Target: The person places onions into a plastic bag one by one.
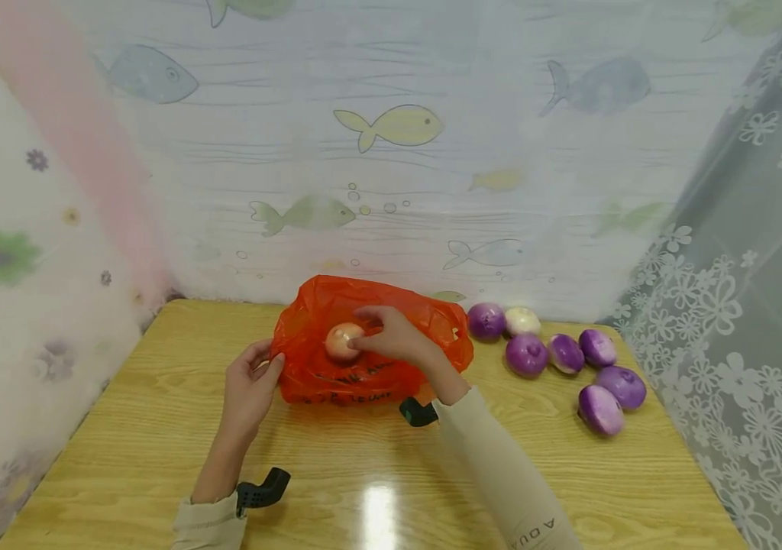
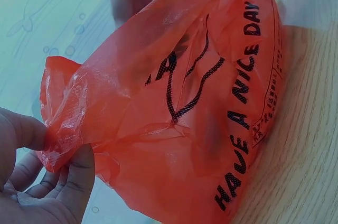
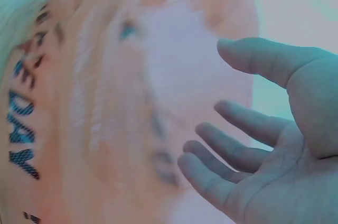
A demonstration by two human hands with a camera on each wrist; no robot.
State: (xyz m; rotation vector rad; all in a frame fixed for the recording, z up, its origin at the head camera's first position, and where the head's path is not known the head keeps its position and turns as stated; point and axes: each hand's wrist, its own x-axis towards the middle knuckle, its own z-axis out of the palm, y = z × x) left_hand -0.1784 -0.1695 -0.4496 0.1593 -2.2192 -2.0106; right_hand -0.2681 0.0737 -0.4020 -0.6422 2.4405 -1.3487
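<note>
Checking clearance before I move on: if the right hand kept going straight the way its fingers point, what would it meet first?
Most likely the pale round vegetable at the orange bag: the right hand points left with fingertips at it already. Contact can't be confirmed; depth is unclear.

Makeshift home booth: wooden table (image 1: 157,428), fish-print curtains (image 1: 391,130)

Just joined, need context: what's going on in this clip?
A person is working at a wooden table with an orange plastic bag. The left hand pinches the bag's edge. The right hand is at the bag's mouth, fingers relaxed, against a pale round vegetable there. Seven more, mostly purple, lie in a cluster on the table to the right of the bag.
</note>
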